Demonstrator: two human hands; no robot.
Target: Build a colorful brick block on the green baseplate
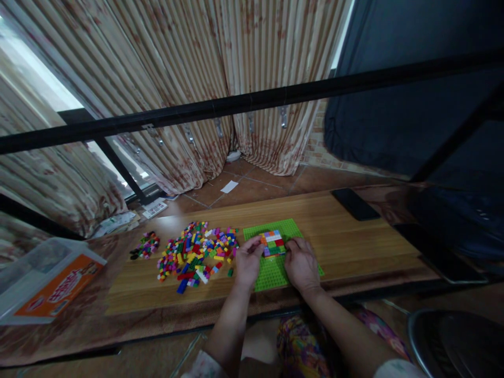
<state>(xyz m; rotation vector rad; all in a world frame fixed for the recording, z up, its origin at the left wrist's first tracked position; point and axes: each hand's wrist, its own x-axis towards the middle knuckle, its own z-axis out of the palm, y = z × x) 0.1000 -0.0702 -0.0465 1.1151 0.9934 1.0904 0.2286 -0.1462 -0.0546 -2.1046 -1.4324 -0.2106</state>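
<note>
A multicoloured block of toy building bricks [273, 243], with white, red, green, purple and orange pieces on top, sits over a bright green studded baseplate [271, 279]. My left hand [248, 263] is closed, thumb and fingertips pinching at the block's left edge beside an orange piece. At the opposite edge, my right hand [302, 265] has its fingers curled in against the block. The fingertips partly cover both sides, so I cannot tell whether a loose brick is between them.
Left of the baseplate spreads a pile of loose bricks [197, 249], with a smaller heap of dark pieces [146, 245] beyond it. A clear plastic box [51, 283] with an orange label stands far left. A black phone [355, 204] lies at the wooden board's [354, 247] back right.
</note>
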